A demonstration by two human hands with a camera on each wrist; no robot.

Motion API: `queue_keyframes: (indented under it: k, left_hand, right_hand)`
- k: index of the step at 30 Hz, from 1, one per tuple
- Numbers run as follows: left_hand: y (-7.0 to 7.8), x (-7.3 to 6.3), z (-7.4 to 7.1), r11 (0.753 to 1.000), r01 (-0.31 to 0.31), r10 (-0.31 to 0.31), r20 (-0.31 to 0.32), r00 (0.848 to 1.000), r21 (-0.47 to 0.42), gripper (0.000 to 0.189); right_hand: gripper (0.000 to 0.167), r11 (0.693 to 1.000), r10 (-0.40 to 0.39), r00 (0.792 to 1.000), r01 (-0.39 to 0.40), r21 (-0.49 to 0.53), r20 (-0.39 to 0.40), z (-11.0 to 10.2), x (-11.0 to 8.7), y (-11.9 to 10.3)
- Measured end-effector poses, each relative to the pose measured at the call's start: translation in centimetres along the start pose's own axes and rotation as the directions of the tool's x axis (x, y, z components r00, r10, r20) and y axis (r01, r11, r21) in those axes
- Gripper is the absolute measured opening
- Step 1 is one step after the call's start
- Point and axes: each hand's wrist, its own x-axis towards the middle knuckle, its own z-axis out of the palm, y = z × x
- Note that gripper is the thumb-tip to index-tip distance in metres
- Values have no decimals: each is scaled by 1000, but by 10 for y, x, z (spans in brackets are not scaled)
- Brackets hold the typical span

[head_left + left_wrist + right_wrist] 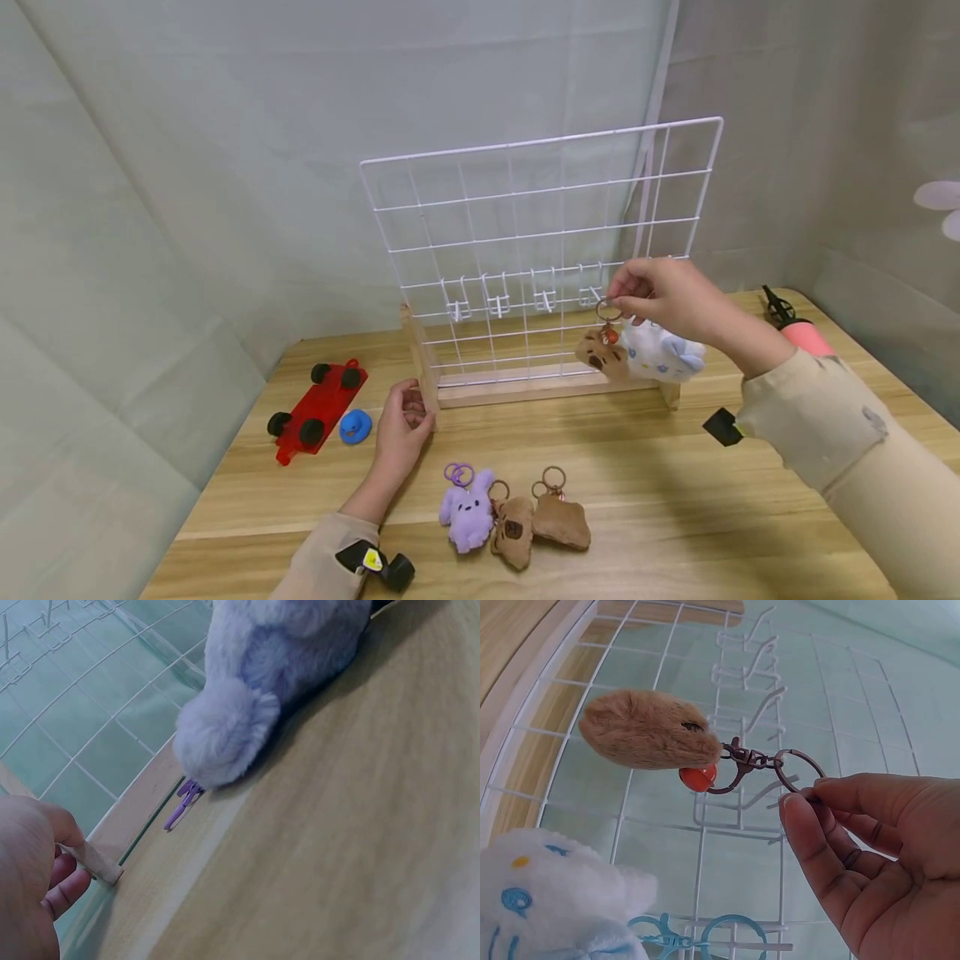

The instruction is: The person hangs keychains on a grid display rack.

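My right hand [671, 300] pinches the metal ring of a brown plush keychain [649, 729] between thumb and index finger. An orange bell [697, 778] dangles beside the plush. The ring is close to the rightmost hook of the white wire grid rack [540, 150], and in the right wrist view the keychain overlaps the hooks. A white plush keychain with blue details [562, 900] hangs by its light blue ring on a hook at the right. Low down, my left hand [402, 429] grips the rack's left wooden foot [101, 864], fingers curled around its edge.
On the table in front lie a purple plush keychain [468, 515] and two brown ones [513, 533]. At left are an upturned red toy car [322, 408] and a small blue toy [355, 427]. A pink object with a black top [808, 337] is behind my right arm.
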Motion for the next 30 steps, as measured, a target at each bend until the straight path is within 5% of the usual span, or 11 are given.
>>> queue_keyframes:
  k: [30]
  left_hand:
    - [5, -2, 0, 1000, 4, -4, -4, 1000, 20, 50]
  right_hand:
    - [5, 995, 29, 999, -26, -95, 30, 11, 15, 4]
